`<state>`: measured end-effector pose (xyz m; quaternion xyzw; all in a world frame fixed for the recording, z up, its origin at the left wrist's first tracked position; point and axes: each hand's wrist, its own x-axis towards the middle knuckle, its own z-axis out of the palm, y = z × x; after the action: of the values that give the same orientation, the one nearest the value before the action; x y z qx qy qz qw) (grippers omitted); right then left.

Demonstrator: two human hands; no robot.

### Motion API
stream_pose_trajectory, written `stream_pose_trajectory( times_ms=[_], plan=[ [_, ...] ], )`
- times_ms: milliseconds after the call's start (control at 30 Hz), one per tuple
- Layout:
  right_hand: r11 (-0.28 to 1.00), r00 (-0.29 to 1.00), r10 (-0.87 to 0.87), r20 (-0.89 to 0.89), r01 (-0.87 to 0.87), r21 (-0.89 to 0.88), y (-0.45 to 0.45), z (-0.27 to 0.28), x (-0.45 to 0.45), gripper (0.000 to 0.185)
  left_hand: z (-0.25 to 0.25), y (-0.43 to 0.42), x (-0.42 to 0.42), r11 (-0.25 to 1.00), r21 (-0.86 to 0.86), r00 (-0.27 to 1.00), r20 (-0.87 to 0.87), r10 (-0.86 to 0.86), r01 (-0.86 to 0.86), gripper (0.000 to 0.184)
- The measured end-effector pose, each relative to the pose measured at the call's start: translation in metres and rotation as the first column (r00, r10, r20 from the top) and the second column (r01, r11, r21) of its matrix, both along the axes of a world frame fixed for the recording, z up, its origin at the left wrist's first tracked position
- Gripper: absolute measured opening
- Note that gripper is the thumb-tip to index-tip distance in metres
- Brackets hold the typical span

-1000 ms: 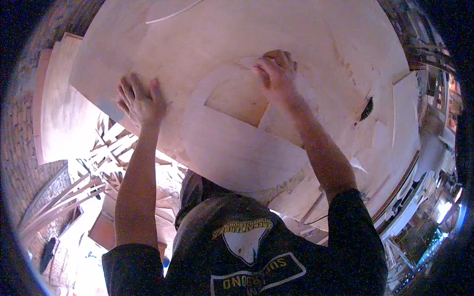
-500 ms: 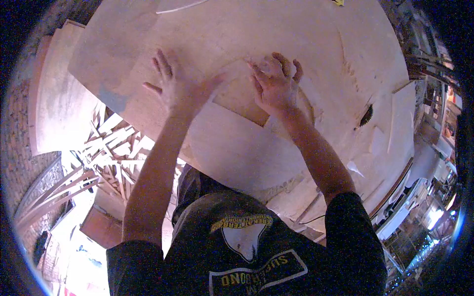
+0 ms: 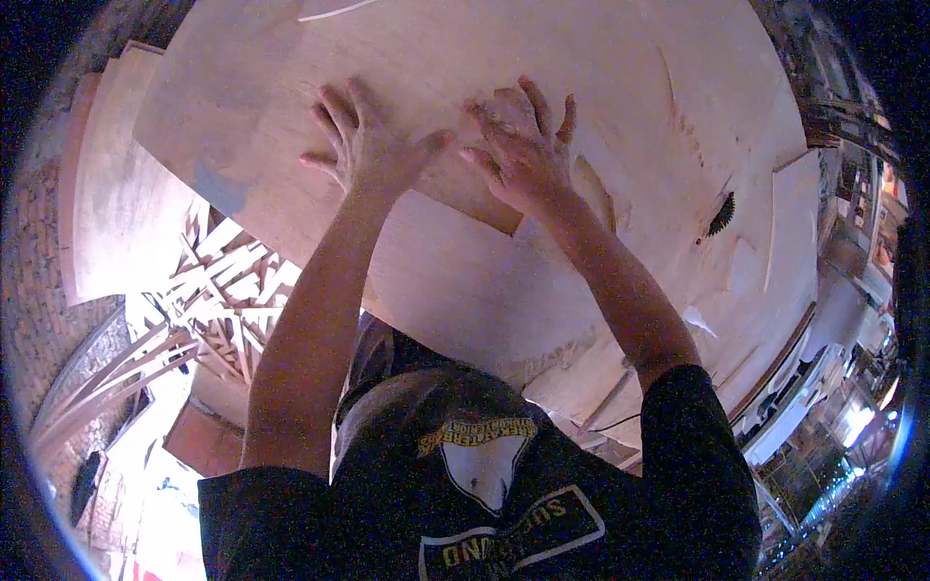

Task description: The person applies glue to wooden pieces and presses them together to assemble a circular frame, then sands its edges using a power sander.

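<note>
My left hand (image 3: 373,150) lies with fingers spread on a pale wooden panel, over the upper left part of a flat curved wood piece (image 3: 455,281). To its right, my right hand (image 3: 523,145) has its fingers apart and slightly bent, touching or just above the same area. A small pale patch shows between its fingers, too unclear to name. Beneath the hands, a darker brown wedge-shaped area (image 3: 475,201) borders the curved piece. The large panel (image 3: 436,48) spreads under everything.
A dark toothed saw blade (image 3: 722,215) sticks up through the surface at the right. Leaning boards (image 3: 126,184) stand at the left, above a heap of thin wood offcuts (image 3: 228,281). A thin curved strip (image 3: 334,11) lies at the top. A white scrap (image 3: 699,321) is near my right forearm.
My left hand has moved right and up from the panel's left side, toward my right hand. My right hand's fingers have spread from a bunched shape, and it has shifted slightly left.
</note>
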<state>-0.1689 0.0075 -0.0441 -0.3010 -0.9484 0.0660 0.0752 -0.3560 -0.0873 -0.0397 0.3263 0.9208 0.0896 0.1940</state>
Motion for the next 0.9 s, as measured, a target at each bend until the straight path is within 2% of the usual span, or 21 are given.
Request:
stream_pose_trajectory(
  times_ms=[167, 267, 333, 467, 533, 567, 667, 767, 900],
  plan=[
    [0.994, 0.997, -0.054, 0.057, 0.048, 0.094, 0.004, -0.004, 0.015, 0.059, -0.008, -0.001, -0.001, 1.000, 0.008, 1.000, -0.022, -0.019, 0.019, 0.147],
    [0.995, 0.997, -0.052, -0.051, 0.056, 0.084, 0.003, -0.014, 0.023, 0.060, -0.015, -0.001, -0.001, 0.999, 0.038, 0.998, -0.064, -0.023, 0.025, 0.150],
    [0.997, 0.998, -0.055, -0.022, 0.056, 0.045, -0.003, -0.007, 0.024, 0.059, -0.012, 0.002, 0.001, 0.999, 0.044, 0.998, -0.062, -0.018, 0.021, 0.152],
    [0.997, 0.993, -0.062, -0.096, 0.066, 0.038, -0.004, -0.010, 0.029, 0.057, 0.009, 0.012, 0.012, 0.998, -0.062, 0.999, -0.028, 0.033, -0.035, 0.153],
    [0.992, 0.987, -0.125, -0.099, 0.126, 0.004, 0.001, -0.008, 0.024, 0.057, 0.012, 0.018, 0.011, 0.993, -0.116, 0.999, -0.031, 0.031, -0.035, 0.153],
    [0.988, 0.983, -0.157, -0.099, 0.157, -0.013, 0.002, -0.007, 0.023, 0.057, 0.015, 0.018, 0.011, 0.992, -0.119, 0.999, -0.024, 0.028, -0.031, 0.153],
    [0.988, 0.992, -0.130, 0.003, 0.129, 0.081, -0.004, -0.012, 0.018, 0.053, 0.021, 0.020, 0.011, 0.991, -0.134, 1.000, -0.009, 0.018, -0.019, 0.153],
    [0.996, 0.997, -0.071, -0.006, 0.072, 0.049, -0.012, -0.004, 0.023, 0.053, 0.019, 0.022, 0.011, 0.989, -0.148, 1.000, -0.013, 0.009, -0.011, 0.153],
    [0.989, 0.992, -0.128, -0.023, 0.129, 0.068, -0.011, 0.001, 0.027, 0.054, 0.015, 0.019, 0.011, 0.993, -0.117, 1.000, -0.017, -0.006, 0.004, 0.153]
  ],
)
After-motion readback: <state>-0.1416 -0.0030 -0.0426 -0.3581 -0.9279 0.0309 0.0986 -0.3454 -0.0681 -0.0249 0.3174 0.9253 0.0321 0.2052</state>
